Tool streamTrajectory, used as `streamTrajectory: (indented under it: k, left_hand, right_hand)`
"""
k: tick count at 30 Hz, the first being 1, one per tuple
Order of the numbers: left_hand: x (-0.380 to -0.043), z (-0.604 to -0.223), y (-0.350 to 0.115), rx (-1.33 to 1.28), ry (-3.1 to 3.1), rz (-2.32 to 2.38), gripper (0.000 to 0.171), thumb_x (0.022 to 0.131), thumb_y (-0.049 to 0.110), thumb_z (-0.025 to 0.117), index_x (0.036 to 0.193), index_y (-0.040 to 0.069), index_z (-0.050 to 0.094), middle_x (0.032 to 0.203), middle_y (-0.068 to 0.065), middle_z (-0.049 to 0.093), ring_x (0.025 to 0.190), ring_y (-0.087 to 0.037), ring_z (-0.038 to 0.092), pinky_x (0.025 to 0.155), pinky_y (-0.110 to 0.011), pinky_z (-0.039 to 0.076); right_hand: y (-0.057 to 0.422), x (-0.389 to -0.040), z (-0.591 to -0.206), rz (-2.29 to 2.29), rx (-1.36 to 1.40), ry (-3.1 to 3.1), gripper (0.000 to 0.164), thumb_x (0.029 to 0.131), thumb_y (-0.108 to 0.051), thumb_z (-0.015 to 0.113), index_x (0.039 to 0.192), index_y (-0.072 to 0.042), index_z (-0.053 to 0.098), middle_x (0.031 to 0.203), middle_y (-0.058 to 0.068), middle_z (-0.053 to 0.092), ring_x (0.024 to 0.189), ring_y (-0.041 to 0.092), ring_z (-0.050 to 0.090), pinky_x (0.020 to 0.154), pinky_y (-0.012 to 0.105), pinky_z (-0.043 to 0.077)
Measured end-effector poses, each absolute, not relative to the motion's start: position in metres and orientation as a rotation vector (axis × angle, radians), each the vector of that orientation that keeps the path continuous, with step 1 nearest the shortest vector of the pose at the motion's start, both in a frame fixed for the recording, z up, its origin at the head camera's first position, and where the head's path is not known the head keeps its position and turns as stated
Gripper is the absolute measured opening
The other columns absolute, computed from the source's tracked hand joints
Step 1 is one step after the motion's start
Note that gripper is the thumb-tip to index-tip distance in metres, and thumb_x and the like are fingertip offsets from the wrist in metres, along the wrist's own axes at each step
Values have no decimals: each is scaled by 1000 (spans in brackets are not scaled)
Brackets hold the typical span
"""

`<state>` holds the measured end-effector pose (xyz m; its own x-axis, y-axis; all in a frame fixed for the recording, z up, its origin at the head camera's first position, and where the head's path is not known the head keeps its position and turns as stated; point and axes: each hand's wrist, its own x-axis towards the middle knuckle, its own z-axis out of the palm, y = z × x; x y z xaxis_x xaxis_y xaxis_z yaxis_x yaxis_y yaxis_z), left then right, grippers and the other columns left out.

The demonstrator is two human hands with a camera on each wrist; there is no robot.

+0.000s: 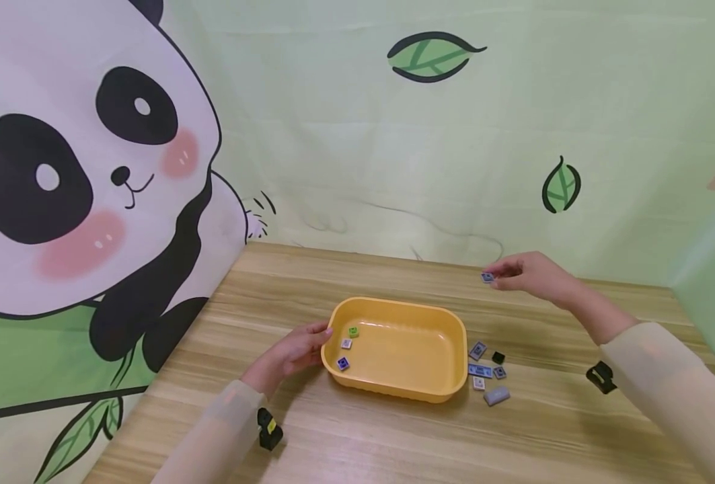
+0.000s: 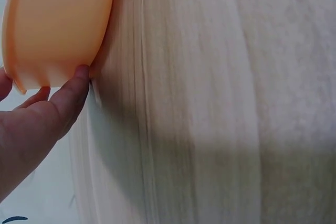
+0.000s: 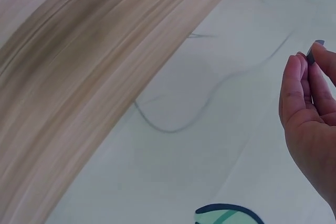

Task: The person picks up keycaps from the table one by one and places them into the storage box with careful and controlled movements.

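Your right hand (image 1: 533, 274) is raised off the wood-grain table (image 1: 393, 447), beyond the tray's far right corner, thumb and fingertips closed in a pinch on a small blue-grey square tile (image 1: 487, 277). Your left hand (image 1: 296, 348) grips the left end of a yellow-orange, rounded-rectangular plastic tray (image 1: 405, 353), fingers partly curled, thumb at the rim. Inside, near that end: a small green square block (image 1: 354, 332), a small white square block (image 1: 346, 343), a small dark-blue square block (image 1: 342, 364). Loose group just beside the tray's right end: grey-blue rectangular tile (image 1: 477, 350), black square piece (image 1: 499, 358), blue patterned bar (image 1: 480, 371), small slate-blue square (image 1: 500, 372), white square tile (image 1: 479, 383), grey rounded bar (image 1: 497, 395) nearest you.
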<state>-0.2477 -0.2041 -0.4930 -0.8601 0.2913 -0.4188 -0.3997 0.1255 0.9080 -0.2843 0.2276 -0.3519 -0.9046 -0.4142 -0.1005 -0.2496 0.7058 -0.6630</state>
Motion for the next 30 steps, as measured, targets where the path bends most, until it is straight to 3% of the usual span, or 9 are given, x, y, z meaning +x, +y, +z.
streamTrajectory:
  k: [14, 19, 25, 30]
  left_hand:
    - [-246, -491, -203, -103, 1881, 1810, 55, 111, 18, 40, 160, -2, 25, 160, -30, 37, 127, -22, 54, 116, -45, 47]
    - [-246, -491, -203, -105, 1884, 1798, 54, 111, 18, 41, 160, -1, 27, 158, -29, 39, 123, -19, 55, 108, -36, 52]
    - [-245, -490, -203, -111, 1886, 1798, 55, 111, 19, 42, 160, -1, 27, 157, -30, 41, 121, -19, 56, 108, -38, 53]
    - [-245, -490, -203, -111, 1887, 1799, 55, 111, 19, 42, 160, -1, 27, 158, -30, 40, 124, -21, 56, 111, -40, 51]
  right_hand:
    - [190, -293, -337, -991, -626, 2615, 38, 99, -16, 66, 131, 4, 65, 125, 23, 72, 110, 25, 68, 97, 44, 60]
    - [174, -297, -336, -985, -670, 2582, 37, 99, -17, 67, 130, 4, 66, 126, 22, 72, 112, 28, 67, 99, 45, 59]
    - [154, -305, -335, -942, -722, 2593, 32, 98, -16, 67, 127, -1, 70, 119, 17, 75, 106, 23, 68, 97, 42, 60]
    - [140, -308, -335, -989, -765, 2529, 30, 98, -10, 67, 126, 2, 69, 113, 20, 74, 97, 15, 65, 93, 36, 59]
